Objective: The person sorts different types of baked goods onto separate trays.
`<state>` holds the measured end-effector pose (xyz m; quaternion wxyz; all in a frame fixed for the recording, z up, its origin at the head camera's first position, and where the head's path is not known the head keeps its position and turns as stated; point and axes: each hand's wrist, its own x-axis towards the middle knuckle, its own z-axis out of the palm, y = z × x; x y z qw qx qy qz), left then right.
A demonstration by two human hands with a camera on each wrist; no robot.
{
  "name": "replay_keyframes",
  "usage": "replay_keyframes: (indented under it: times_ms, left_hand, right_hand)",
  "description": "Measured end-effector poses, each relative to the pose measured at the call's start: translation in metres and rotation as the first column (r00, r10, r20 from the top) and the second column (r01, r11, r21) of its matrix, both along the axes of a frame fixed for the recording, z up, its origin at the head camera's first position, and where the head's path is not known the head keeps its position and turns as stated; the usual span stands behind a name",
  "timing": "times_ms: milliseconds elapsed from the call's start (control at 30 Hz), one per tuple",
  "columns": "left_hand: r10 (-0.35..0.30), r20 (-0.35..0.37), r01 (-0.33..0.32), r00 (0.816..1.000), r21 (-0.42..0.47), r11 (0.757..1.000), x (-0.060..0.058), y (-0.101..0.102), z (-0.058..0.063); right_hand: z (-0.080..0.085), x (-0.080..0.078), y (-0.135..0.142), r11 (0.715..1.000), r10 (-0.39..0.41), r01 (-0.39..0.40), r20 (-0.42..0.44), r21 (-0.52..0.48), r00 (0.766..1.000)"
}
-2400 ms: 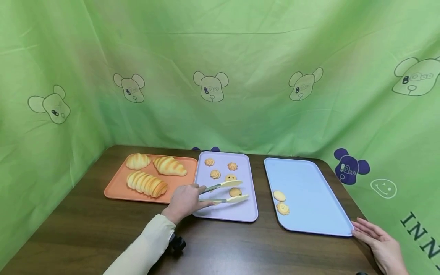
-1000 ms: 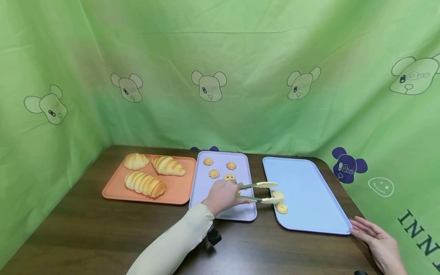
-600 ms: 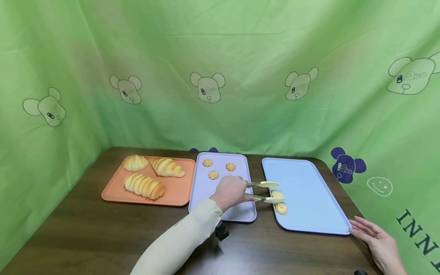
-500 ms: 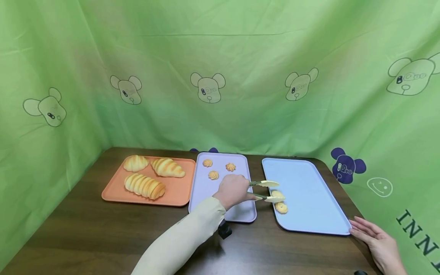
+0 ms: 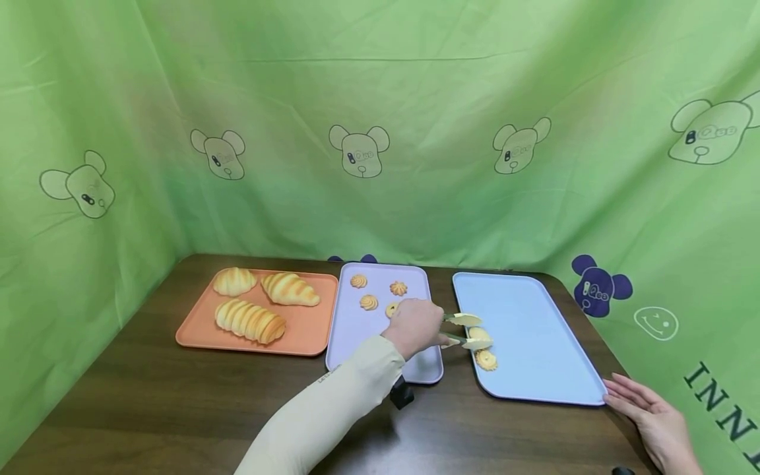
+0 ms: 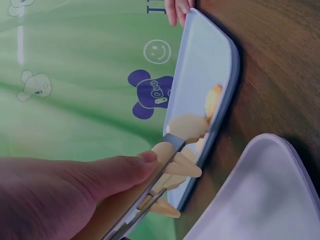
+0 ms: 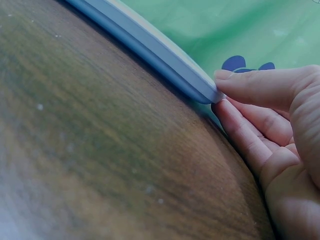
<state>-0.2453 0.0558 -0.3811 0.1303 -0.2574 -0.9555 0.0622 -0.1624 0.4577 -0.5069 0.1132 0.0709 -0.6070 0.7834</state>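
Observation:
My left hand [image 5: 414, 326] grips a pair of tongs [image 5: 466, 319] with pale yellow tips, reaching across the purple tray's right edge. The tongs' tips are spread apart over the left edge of the light blue tray [image 5: 525, 310]. An oval cookie [image 5: 478, 334] lies partly behind the lower tip, and a ruffled round cookie [image 5: 486, 360] is just below it on the blue tray. My right hand [image 7: 285, 110] pinches the blue tray's near right corner between thumb and fingers. On the purple tray [image 5: 362, 336], a pale cookie [image 5: 390, 309] is partly hidden by my left hand.
Two swirled cookies [image 5: 369, 302] and a star-shaped cookie [image 5: 398, 288] sit toward the back of the purple tray. An orange tray [image 5: 309, 330] with three bread rolls [image 5: 249, 321] stands at the left. Green printed cloth [image 5: 368, 211] hangs behind the dark wooden table [image 5: 178, 409].
My left hand has carried the tongs rightward from around a round cookie on the purple tray to the blue tray's left edge. My right hand has stayed at the blue tray's corner.

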Motion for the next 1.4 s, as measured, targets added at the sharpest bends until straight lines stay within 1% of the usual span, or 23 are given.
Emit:
replay_keyframes:
  times_ms: [133,300,567,633,700,833,1000,1233,1300,1400]
  left_hand:
    - [-0.007,-0.004,0.007,1.0,-0.011,1.0,0.003,0.001,0.0]
    - [-0.009,-0.004,0.009,1.0,0.001,1.0,0.005,-0.002,-0.004]
    - [-0.017,-0.039,0.017,0.999,0.005,1.0,0.003,-0.006,-0.012]
    - [-0.013,-0.037,0.014,0.999,0.006,1.0,0.003,-0.007,-0.013]
    - [-0.005,-0.026,0.005,1.0,0.016,1.0,0.003,-0.008,-0.014]
    - [0.027,0.024,-0.028,0.999,0.042,0.999,0.003,-0.009,-0.012]
    - [0.046,0.082,-0.053,0.996,0.081,0.995,0.0,-0.007,-0.01]
    - [0.065,0.104,-0.075,0.992,0.094,0.993,-0.004,-0.005,-0.009]
    - [0.063,0.102,-0.073,0.993,0.093,0.993,-0.004,-0.005,-0.009]
    - [0.05,0.098,-0.06,0.994,0.098,0.993,-0.004,-0.006,-0.012]
  right_hand:
    - [0.0,0.0,-0.001,1.0,0.003,-0.003,0.004,-0.006,1.0]
    - [0.0,0.001,-0.001,1.0,0.004,-0.004,-0.004,-0.011,1.0]
    - [0.0,0.0,0.0,1.0,-0.001,0.001,-0.003,-0.013,1.0]
    - [0.0,0.0,0.001,1.0,0.002,-0.002,-0.002,-0.014,1.0]
    - [0.0,0.0,0.001,1.0,0.003,-0.003,-0.003,-0.013,1.0]
    - [0.0,0.0,0.0,1.0,-0.002,0.002,0.004,-0.005,1.0]
    - [0.0,0.001,0.0,1.0,-0.019,0.019,0.015,0.025,1.0]
    - [0.001,0.001,-0.001,0.998,-0.024,0.023,0.028,0.05,0.999]
    - [0.002,0.001,0.0,0.997,-0.032,0.03,0.03,0.074,0.999]
    - [0.001,0.002,0.0,0.997,-0.037,0.034,0.031,0.076,0.999]
